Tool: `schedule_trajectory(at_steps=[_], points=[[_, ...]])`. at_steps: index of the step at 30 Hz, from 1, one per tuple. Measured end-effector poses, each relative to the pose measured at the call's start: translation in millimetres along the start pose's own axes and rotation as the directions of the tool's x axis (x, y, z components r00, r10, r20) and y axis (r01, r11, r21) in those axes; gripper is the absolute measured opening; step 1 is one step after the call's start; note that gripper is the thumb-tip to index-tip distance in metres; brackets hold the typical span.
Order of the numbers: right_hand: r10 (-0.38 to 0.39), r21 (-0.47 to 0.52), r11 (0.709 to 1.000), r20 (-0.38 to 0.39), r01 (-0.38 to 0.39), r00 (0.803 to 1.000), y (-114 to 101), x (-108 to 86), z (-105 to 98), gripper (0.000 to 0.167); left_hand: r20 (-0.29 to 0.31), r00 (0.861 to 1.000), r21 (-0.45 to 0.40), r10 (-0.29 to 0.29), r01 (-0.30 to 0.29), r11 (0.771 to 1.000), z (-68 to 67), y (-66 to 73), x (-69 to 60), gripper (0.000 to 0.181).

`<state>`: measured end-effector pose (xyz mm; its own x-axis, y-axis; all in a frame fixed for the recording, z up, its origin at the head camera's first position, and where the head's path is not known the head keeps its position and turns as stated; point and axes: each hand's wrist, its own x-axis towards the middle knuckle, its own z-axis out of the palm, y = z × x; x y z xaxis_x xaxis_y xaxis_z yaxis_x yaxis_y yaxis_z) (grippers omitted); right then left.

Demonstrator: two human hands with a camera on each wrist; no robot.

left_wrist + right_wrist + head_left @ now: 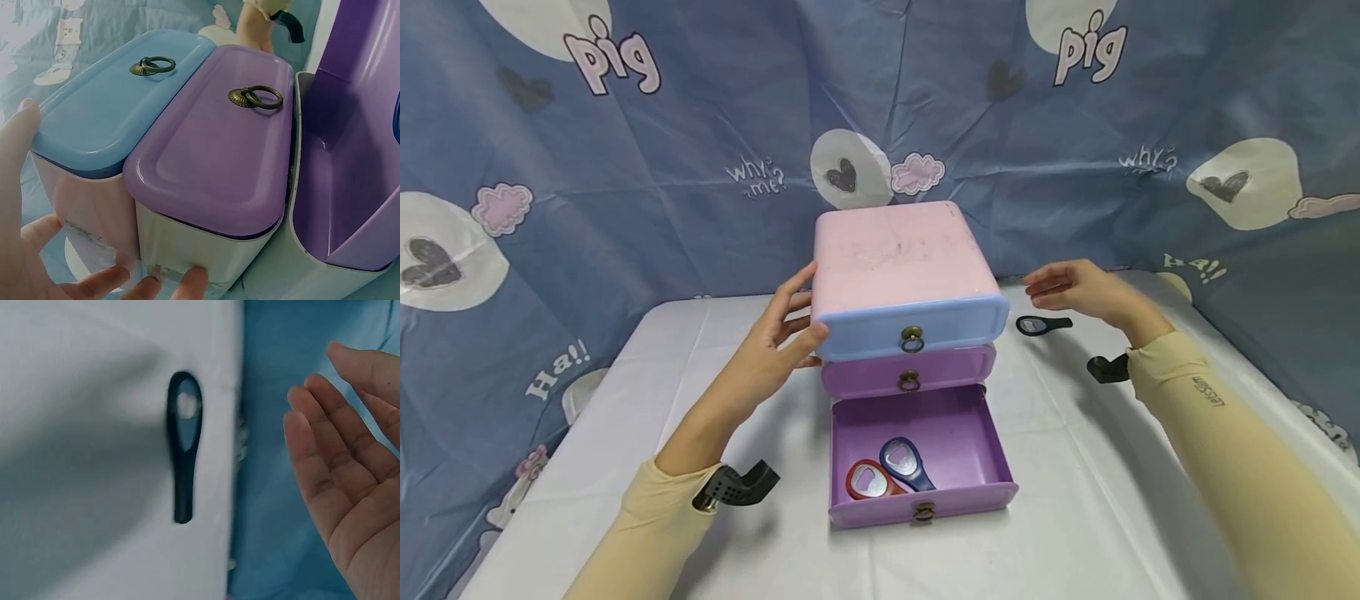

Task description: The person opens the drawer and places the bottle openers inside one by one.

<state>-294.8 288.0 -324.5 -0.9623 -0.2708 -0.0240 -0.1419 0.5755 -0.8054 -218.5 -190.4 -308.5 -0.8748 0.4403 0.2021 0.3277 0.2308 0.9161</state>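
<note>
A small drawer cabinet with a pink top stands on the table, its blue and middle purple drawers pushed in. The bottom purple drawer is pulled out. Inside it lie a red magnifying glass and a blue magnifying glass. My left hand rests against the cabinet's left side, fingers spread, thumb at the blue drawer's edge. On the right, my right hand hovers with relaxed fingers, holding nothing. Below it a black magnifying glass lies on the table, apart from the hand.
A white cloth covers the table. Behind and beside it hangs a blue printed curtain. Ring pulls such as the one on the blue drawer stick out from the drawer fronts.
</note>
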Motion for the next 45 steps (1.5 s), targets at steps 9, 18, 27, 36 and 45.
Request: schedule_trajectory(at_steps=[9, 18, 27, 36, 45], points=[[0.086, -0.156, 0.984, 0.004, -0.085, 0.996, 31, 11.0, 0, 0.05, 0.015, 1.0, -0.031, -0.003, 0.004, 0.999, 0.7, 0.8, 0.1, 0.074], [0.179, -0.238, 0.957, 0.031, -0.167, 0.983, 47, 13.9, 4, 0.053, 0.015, 1.0, -0.033, 0.011, -0.01, 0.999, 4.6, -0.5, 1.2, 0.074], [0.211, -0.295, 0.937, 0.047, -0.188, 0.976, 40, 10.8, 2, 0.05, 0.021, 1.0, -0.024, 0.018, -0.018, 1.0, 6.0, 1.7, 4.8, 0.074], [0.227, -0.336, 0.918, 0.009, -0.21, 0.974, 33, 14.6, 11, 0.04, 0.005, 1.0, -0.006, 0.004, -0.004, 1.0, 2.4, 3.1, 2.0, 0.073], [0.259, -0.415, 0.884, 0.051, -0.215, 0.964, 31, 15.6, 12, 0.035, 0.005, 1.0, 0.008, 0.005, -0.005, 1.0, 0.9, 1.9, 1.0, 0.073]])
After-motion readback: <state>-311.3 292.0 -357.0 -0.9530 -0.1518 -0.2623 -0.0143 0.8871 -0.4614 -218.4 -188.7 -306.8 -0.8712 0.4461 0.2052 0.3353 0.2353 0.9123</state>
